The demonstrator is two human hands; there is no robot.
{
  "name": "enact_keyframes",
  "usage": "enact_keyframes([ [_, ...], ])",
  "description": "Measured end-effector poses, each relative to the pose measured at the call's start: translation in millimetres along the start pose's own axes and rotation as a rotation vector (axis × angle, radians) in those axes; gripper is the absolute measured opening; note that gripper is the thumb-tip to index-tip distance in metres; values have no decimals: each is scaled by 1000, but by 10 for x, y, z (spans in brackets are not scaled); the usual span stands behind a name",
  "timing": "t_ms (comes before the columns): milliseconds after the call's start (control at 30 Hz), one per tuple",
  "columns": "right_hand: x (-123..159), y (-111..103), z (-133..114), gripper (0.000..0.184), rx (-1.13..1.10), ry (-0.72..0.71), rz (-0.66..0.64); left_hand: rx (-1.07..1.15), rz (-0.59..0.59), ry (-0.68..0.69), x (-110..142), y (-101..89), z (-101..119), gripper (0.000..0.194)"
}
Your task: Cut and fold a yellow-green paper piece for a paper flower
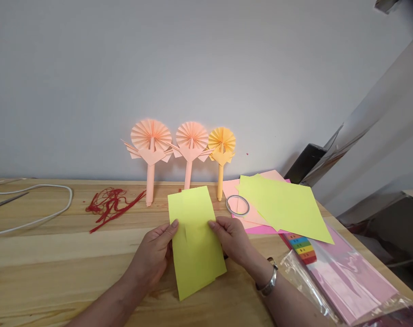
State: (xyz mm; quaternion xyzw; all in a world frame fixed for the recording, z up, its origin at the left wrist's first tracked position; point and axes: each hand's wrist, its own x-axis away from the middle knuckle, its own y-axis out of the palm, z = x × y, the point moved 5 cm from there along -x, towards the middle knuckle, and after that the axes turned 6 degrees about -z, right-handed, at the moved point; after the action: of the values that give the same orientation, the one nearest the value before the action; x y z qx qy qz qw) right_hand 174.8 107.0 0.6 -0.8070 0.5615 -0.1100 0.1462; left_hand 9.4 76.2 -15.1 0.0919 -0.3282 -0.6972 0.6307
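Between both hands, a little above the table, are yellow-green paper sheets (196, 245) that overlap, one edge offset from the other. My left hand (155, 250) pinches the left edge, thumb on the front and fingers behind. At the right edge my right hand (232, 238) grips the same paper with its thumb on top; its other fingers are mostly hidden. Behind the paper, two pink paper fans (151, 156) (192, 156) and a yellow-orange paper fan (221, 156) lean against the wall, each with a rolled paper handle.
Tangled red string (113, 206) lies left of the fans, near a white cable (68, 200) and a dark pointed tool (9, 200). To the right are loose coloured sheets (288, 204), a grey ring (227, 206) and a plastic-wrapped paper pack (356, 277). A black cylinder (305, 163) stands by the wall.
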Motion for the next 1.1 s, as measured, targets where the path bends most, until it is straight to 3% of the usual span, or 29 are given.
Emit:
enact_keyframes([
  [100, -15, -261, -41, 37, 167, -18, 144, 0, 58, 20, -15, -50, 27, 24],
  [200, 1, -604, -125, 36, 514, 10, 341, 4, 140, 75, -14, -97, 83, 23],
  [300, 14, -871, -96, 31, 891, 247, 381, -13, 182, 122, -5, -113, 131, 18],
  [400, 35, -1053, 9, 28, 1059, 475, 361, -33, 195, 135, -5, -125, 144, 10],
  [533, 61, -1140, 32, 23, 1097, 532, 466, -44, 172, 142, -16, -127, 141, 13],
  [600, 65, -1060, -62, 29, 1098, 394, 560, -47, 162, 147, -18, -122, 139, 18],
  [667, 48, -847, -152, 26, 907, 149, 492, -58, 140, 140, -18, -105, 130, 22],
  [767, 32, -372, -227, 25, 536, -98, 77, -70, 93, 120, -16, -71, 114, 27],
  [833, 74, -135, -294, 31, 414, -217, -105, -68, 74, 110, -13, -60, 111, 30],
  [900, 112, -32, -350, 55, 432, -310, -138, -60, 69, 97, -10, -63, 109, 30],
  [967, 133, 18, -379, 66, 492, -396, -156, -51, 55, 71, -11, -64, 96, 28],
  [1100, 123, 58, -359, 49, 462, -514, -157, -53, 15, 21, -9, -44, 54, 24],
])
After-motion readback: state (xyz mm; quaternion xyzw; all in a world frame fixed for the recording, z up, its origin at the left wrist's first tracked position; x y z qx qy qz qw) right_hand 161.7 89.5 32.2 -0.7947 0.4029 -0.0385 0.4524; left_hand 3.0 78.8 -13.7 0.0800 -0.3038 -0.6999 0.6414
